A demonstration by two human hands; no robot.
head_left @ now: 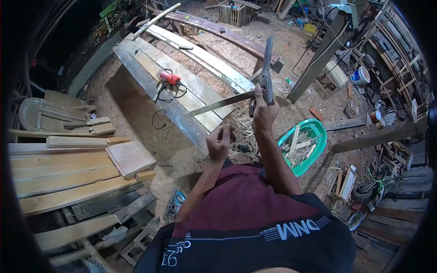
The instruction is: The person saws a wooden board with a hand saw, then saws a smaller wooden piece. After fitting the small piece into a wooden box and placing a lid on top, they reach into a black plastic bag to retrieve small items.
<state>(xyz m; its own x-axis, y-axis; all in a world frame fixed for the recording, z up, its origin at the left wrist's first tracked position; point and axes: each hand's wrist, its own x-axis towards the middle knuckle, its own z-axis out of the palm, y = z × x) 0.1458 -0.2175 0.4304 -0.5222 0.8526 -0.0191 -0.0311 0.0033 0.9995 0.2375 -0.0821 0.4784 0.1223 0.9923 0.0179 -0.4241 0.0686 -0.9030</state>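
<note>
My right hand (265,109) is closed round a dark metal tool (267,84) with a long upright blade, held above the sawdust floor. From the tool a long, thin strip (218,105) reaches left over the end of the plank workbench. My left hand (221,141) is curled, thumb against fingers, in front of the bench's near end; whatever it may hold is too small to make out. On the workbench (182,119) lies a red power tool (170,78) with a black cord.
A green basin (324,144) of wood scraps stands to the right of my right forearm. Stacked boards (63,170) lie at the left. A wooden post (318,59) rises at the right, near a paint bucket (360,76). Long planks (209,61) stretch behind the bench.
</note>
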